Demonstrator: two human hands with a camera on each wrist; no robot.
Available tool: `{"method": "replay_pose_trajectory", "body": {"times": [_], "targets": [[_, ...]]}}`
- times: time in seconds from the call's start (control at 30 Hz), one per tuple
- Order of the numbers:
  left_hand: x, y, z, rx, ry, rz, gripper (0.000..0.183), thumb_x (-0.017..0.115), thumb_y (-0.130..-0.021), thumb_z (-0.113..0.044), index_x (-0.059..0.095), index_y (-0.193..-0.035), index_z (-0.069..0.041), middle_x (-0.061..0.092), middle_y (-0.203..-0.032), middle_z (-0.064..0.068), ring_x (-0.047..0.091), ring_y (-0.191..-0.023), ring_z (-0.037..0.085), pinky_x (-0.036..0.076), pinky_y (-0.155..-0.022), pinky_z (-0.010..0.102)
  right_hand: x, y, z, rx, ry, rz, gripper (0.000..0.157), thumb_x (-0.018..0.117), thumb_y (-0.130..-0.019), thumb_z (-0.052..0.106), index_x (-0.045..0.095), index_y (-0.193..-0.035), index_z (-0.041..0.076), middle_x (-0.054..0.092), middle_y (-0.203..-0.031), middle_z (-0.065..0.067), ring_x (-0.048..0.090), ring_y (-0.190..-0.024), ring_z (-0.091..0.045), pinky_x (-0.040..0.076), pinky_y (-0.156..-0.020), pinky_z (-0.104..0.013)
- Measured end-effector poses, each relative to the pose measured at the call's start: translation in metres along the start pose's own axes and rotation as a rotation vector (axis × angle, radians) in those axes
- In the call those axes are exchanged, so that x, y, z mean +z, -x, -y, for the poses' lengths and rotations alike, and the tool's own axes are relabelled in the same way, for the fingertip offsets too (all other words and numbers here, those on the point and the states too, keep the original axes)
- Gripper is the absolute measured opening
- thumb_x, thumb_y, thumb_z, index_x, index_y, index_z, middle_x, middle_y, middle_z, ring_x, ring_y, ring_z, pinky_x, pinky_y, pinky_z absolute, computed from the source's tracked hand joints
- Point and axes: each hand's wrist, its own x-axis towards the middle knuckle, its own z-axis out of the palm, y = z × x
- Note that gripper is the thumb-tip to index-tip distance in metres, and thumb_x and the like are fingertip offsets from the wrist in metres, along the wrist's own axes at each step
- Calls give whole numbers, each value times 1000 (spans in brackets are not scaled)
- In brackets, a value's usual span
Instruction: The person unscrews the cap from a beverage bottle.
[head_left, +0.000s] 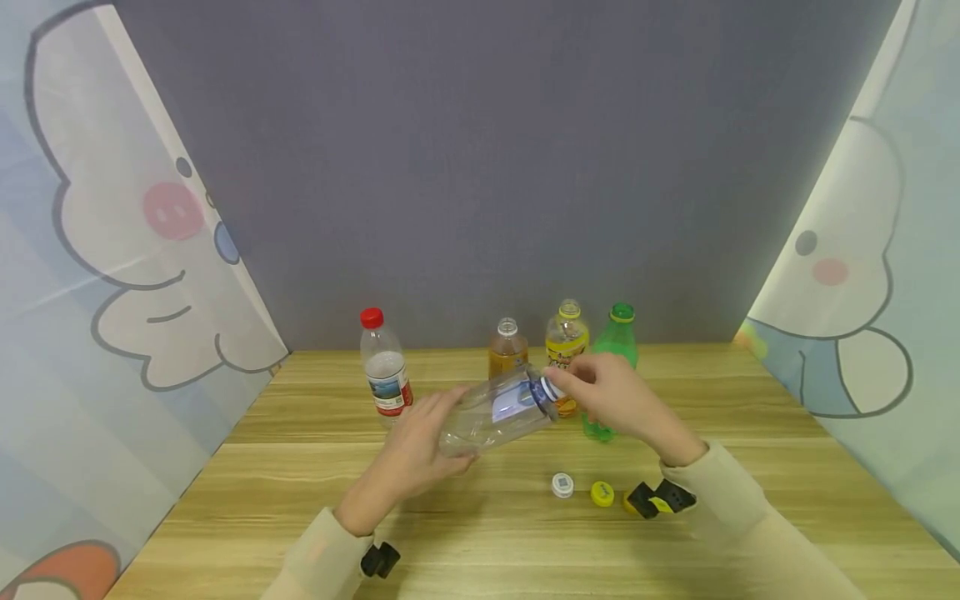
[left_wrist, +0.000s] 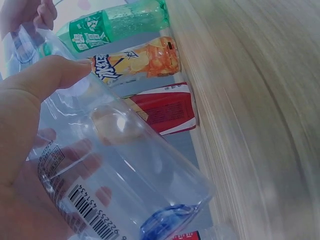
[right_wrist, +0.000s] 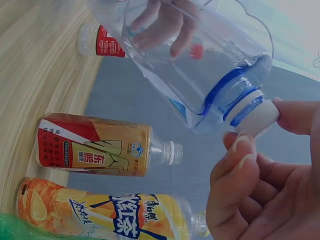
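Observation:
A clear plastic bottle (head_left: 480, 421) is held tilted above the table, its neck pointing up and to the right. My left hand (head_left: 416, 442) grips its body near the base, thumb on one side and fingers on the other. At the neck, my right hand (head_left: 618, 396) pinches a white cap (right_wrist: 260, 120) between thumb and fingers. Blue neck thread shows between the cap and the white neck ring (right_wrist: 242, 106). Through the clear wall, the left wrist view shows the left fingers and a barcode (left_wrist: 92, 212).
Behind stand a red-capped bottle (head_left: 388, 383), an uncapped brown drink bottle (head_left: 507, 354), an uncapped yellow-labelled bottle (head_left: 566, 343) and an uncapped green bottle (head_left: 617, 340). A white cap (head_left: 562, 485) and a yellow cap (head_left: 602, 493) lie on the wooden table (head_left: 480, 550). A grey panel (head_left: 480, 167) rises behind.

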Motion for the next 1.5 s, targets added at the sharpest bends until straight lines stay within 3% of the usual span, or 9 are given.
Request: {"method": "replay_pose_trajectory", "body": {"times": [0.27,0.53,0.73,1.03,1.23,1.33,1.5], "targets": [[0,1,1,7,3,-13,91,94,-66,-30,52,-144,-9,66,-127,9,61,-115,31,49,-94,52,-1,0,-5,-121,-9,21,25,65,-101,30,69,-105,6,64,-80,0,58,-66,-15,51,-62,-30],[0,2,1,-2,10,-18,92,94,-67,-29,51,-145,-9,65,-127,9,61,-115,30,49,-94,53,1,1,-9,-220,-59,4,24,70,-97,17,67,-117,3,59,-84,3,56,-77,-14,51,-68,-28],[1,3,1,-6,14,-26,91,94,-67,-29,51,-145,-9,66,-126,9,62,-114,29,50,-90,52,0,3,-9,-214,-76,8,29,68,-99,20,66,-125,9,62,-88,2,57,-81,-18,50,-67,-29],[0,3,1,-3,15,-36,91,94,-66,-31,52,-144,-10,66,-127,9,62,-114,30,50,-92,53,4,-1,-7,-85,-121,-44,38,65,-100,38,66,-124,9,68,-94,-3,63,-75,-24,56,-58,-37],[0,3,2,1,6,-29,89,93,-68,-32,52,-145,-11,65,-128,9,62,-114,29,50,-91,51,2,0,-4,6,-53,-5,43,59,-101,48,66,-91,7,61,-72,-2,58,-60,-20,49,-56,-35],[-1,3,2,4,5,-26,89,93,-69,-33,52,-145,-11,65,-128,9,62,-115,29,50,-93,52,1,1,-2,-3,-49,32,44,56,-103,47,64,-85,7,54,-64,-1,53,-54,-18,46,-53,-33],[-1,3,2,-6,7,-20,89,92,-69,-33,52,-145,-11,65,-129,9,62,-115,29,50,-92,51,-3,2,-2,-81,-74,57,29,62,-102,34,68,-101,5,61,-76,-2,55,-56,-19,50,-50,-32]]}}
